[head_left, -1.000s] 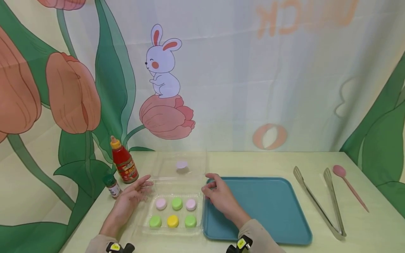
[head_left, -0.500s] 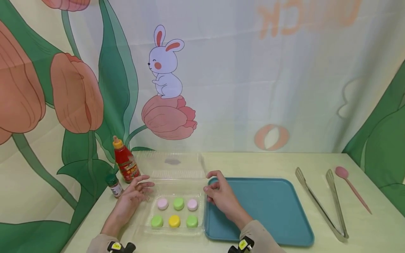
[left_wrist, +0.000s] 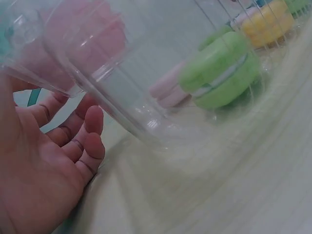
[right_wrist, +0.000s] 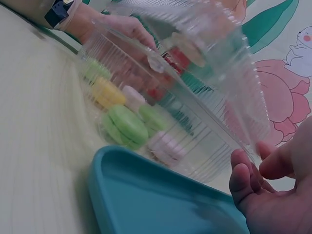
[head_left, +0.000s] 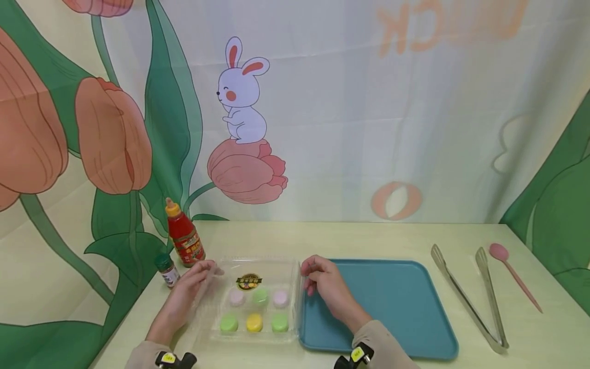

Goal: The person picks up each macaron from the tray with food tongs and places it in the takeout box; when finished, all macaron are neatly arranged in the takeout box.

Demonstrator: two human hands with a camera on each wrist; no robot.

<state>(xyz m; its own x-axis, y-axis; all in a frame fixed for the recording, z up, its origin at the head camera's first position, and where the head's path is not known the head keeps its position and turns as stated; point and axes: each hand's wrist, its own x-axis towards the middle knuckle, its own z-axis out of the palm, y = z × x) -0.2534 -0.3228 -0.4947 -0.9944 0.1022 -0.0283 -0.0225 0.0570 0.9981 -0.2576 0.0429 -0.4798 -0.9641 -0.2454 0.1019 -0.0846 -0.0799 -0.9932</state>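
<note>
Head view: above and behind, facing forward-down, table (head_left: 369,241) across lower frame. Left wrist view: low, very close, from the left. Right wrist view: low, close, from the right. All share the clear box (head_left: 251,302) (left_wrist: 146,73) (right_wrist: 185,97) of macarons (head_left: 252,322) (left_wrist: 222,68) (right_wrist: 124,124).
</note>
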